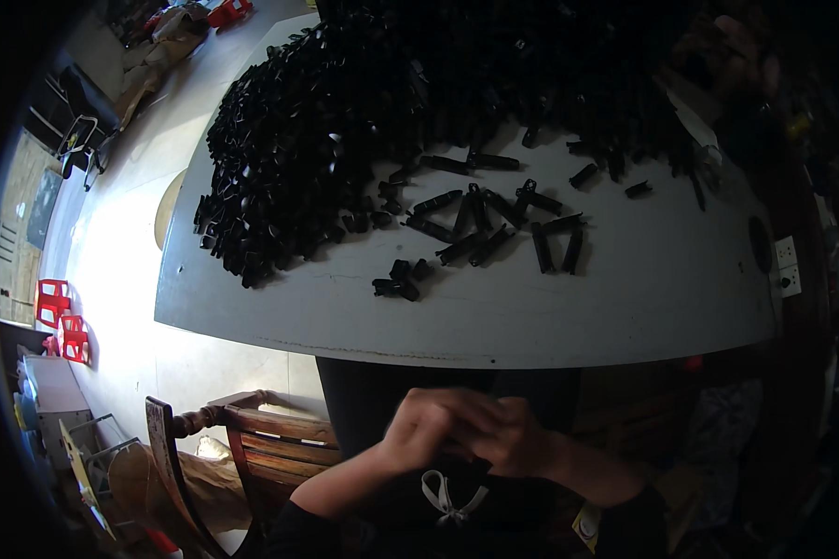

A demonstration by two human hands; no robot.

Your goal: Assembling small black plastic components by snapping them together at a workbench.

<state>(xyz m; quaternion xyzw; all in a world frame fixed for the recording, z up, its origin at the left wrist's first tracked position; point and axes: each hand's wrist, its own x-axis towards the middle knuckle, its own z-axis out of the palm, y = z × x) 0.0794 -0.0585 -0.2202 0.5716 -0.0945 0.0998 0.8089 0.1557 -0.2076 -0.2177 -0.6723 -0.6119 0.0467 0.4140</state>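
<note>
My left hand [429,424] and my right hand [517,443] meet in front of my body, below the table's near edge. Their fingers are curled and pressed together, a little smeared by motion. Whatever lies between them, if anything, is hidden. Beyond them on the white table [280,321] lie several loose black plastic tube-like pieces [459,248]. A small cluster of short black pieces [399,287] sits closest to my hands. A large heap of black clip-like parts [289,158] covers the table's left side, and a dark pile [503,65] fills the far side.
A wooden chair [284,438] stands at my left, with its slatted back beside my arm. Red stools [73,337] are on the floor at far left. A wall socket [788,265] shows at right, past the table's round dark hole [761,244].
</note>
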